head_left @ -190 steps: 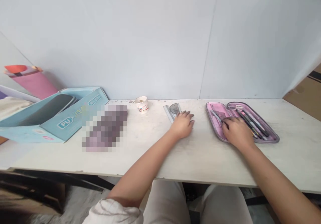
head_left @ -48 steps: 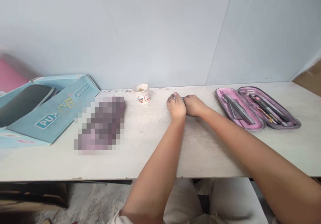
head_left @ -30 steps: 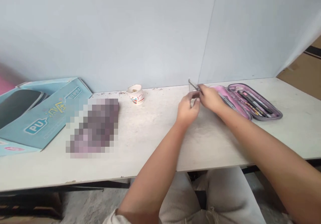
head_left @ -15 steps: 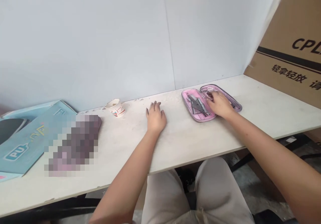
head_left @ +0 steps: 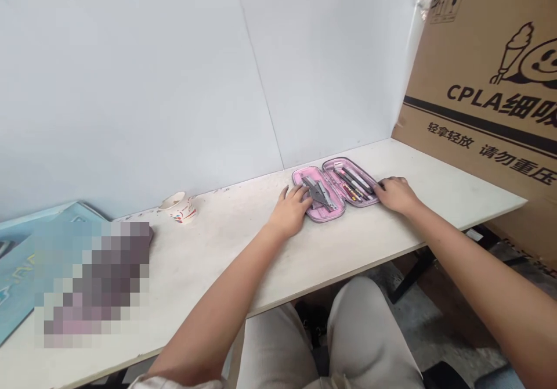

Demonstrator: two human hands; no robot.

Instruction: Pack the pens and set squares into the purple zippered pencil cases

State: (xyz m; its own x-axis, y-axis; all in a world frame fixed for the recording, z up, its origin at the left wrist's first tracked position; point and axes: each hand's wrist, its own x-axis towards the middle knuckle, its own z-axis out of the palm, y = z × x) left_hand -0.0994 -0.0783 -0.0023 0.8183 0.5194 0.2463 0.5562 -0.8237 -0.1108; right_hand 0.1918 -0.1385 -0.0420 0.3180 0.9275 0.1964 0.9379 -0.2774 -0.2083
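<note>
An unzipped pink pencil case lies spread flat on the table. Its left half holds grey set squares and rulers; several pens and pencils lie in the right half. At the case's left rim is my left hand, its fingers stretched and apart, the tips reaching over the edge. My right hand has the case's outer right edge between thumb and curled fingers; part of that grip is hidden.
A paper cup stands near the wall to the left. Further left lie a light blue box and a blurred-out dark and pink object. A large cardboard carton rises at the right end of the white table.
My right hand has come out of the case's right half to its outer edge. My left hand has moved right from the bare tabletop to the case. The view has turned right.
</note>
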